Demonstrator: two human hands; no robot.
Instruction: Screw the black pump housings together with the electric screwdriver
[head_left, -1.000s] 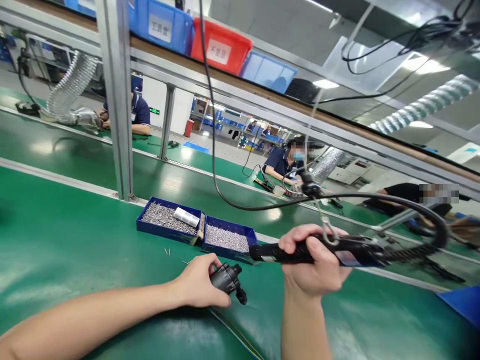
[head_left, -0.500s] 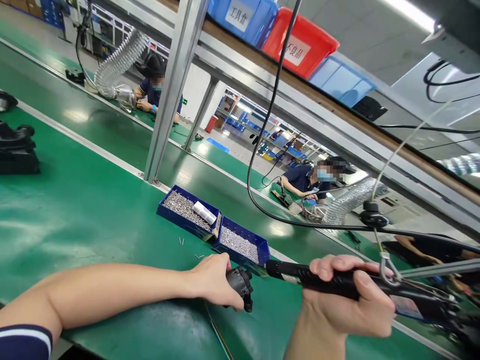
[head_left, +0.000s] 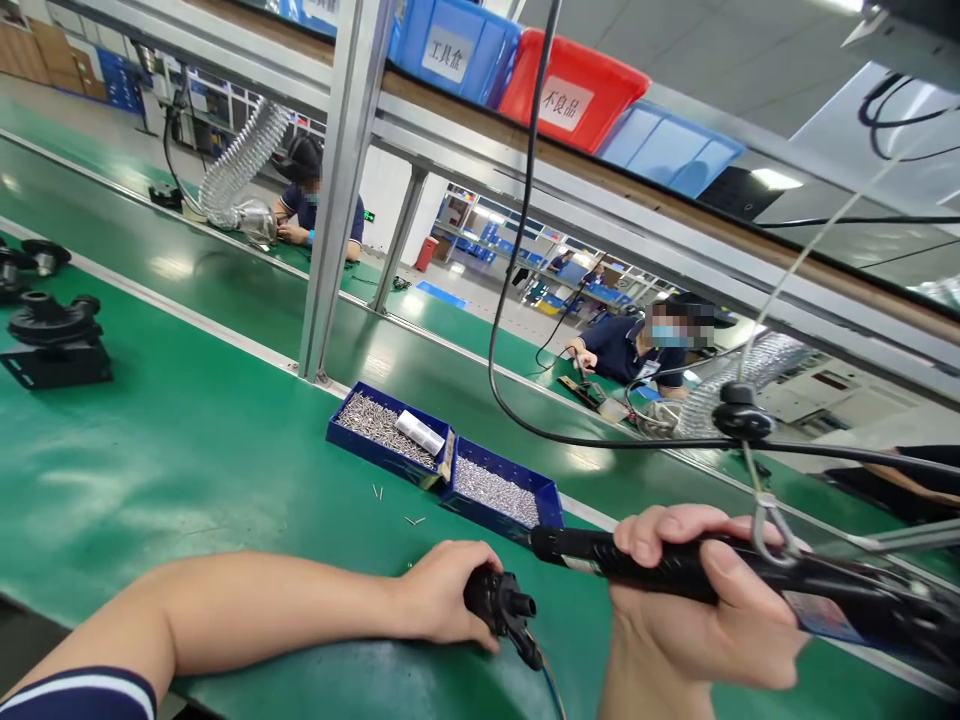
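Note:
My left hand (head_left: 448, 597) is closed around a small black pump (head_left: 501, 603) low over the green bench. The pump's round spout points to the right, and a thin wire runs down from it. My right hand (head_left: 697, 590) grips a black electric screwdriver (head_left: 585, 548), held nearly level with its tip end toward the left. A metal hook (head_left: 772, 530) and cord hold the screwdriver from above. Just beyond both hands stand a blue bin of long screws (head_left: 364, 425) with a white tube (head_left: 420, 433) on top, and a blue bin of small metal pieces (head_left: 495, 490).
Loose screws (head_left: 415, 520) lie before the bins. A black part on a stand (head_left: 56, 335) sits at left. An upright metal post (head_left: 334, 200) and a hanging black cable (head_left: 517, 260) cross the view. Two masked co-workers sit across the line.
The pump has turned in my left hand, so its spout now faces right and its wire has swung right. My right hand keeps its grip on the screwdriver. The view has shifted slightly.

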